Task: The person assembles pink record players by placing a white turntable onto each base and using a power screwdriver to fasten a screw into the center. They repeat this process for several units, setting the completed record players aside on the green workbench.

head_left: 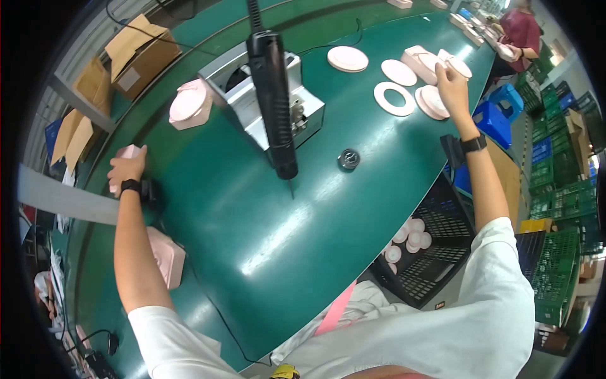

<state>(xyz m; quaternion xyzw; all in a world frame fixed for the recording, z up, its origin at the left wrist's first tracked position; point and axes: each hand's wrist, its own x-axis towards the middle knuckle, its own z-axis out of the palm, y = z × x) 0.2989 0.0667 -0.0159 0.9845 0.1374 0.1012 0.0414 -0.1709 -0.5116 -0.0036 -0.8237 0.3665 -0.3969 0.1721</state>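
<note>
At the far left, my left hand (128, 168) is closed around a pale pink plastic housing (130, 151), mostly hidden under the fingers. My right hand (453, 92) reaches to the upper right, its fingers bent against a pale pink rounded part (459, 66). Beside it are a boxy pink housing (419, 62), a stacked round pink piece (432, 101), a flat pink disc (399, 72) and a pink ring (394, 99). A black electric screwdriver (273, 101) hangs over the middle of the green table (252, 221), bit pointing down.
Behind the screwdriver stands a grey metal machine (309, 120). Pink housings (191, 104) lie left of it and near my left forearm (165, 258). A small black round item (348, 159) sits mid-table. A black crate (435, 246) holds pink discs. Another person (521, 31) works far right.
</note>
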